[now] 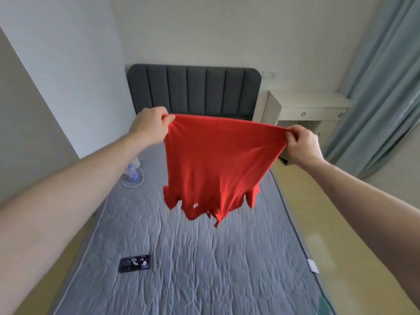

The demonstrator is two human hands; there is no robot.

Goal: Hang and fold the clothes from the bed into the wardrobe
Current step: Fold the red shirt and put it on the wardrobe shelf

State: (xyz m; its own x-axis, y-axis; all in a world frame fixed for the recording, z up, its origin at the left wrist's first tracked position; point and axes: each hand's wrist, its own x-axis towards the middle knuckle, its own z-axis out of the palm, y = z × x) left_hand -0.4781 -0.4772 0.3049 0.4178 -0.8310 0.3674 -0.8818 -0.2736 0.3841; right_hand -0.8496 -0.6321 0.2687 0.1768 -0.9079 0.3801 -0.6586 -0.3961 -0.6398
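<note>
Fingers (165,117) of the left hand (150,126) curl over and pinch one corner of the hem of a red T-shirt (213,164); fingers (293,135) of the right hand (303,144) pinch the opposite corner in the same way. Hem stretched taut between the two grips, hands well apart, both arms extended forward. Shirt hangs upside down from the fingers, sleeves and collar at its lowest edge, a small white tag showing near the bottom; it is in the air, apart from the mattress (193,269) beneath. Mattress grey-blue, quilted. Below and left of the left fingers, on the mattress: a clear plastic bottle (131,172) with a white cable (138,181) looped beside it. Farther toward the viewer, also on the mattress: a dark phone (134,263) lying flat. Beyond the fingers: dark grey padded headboard (193,92) against the wall. Right of the right fingers: cream nightstand (306,110) with round drawer knobs, then pale blue curtain (381,87).
</note>
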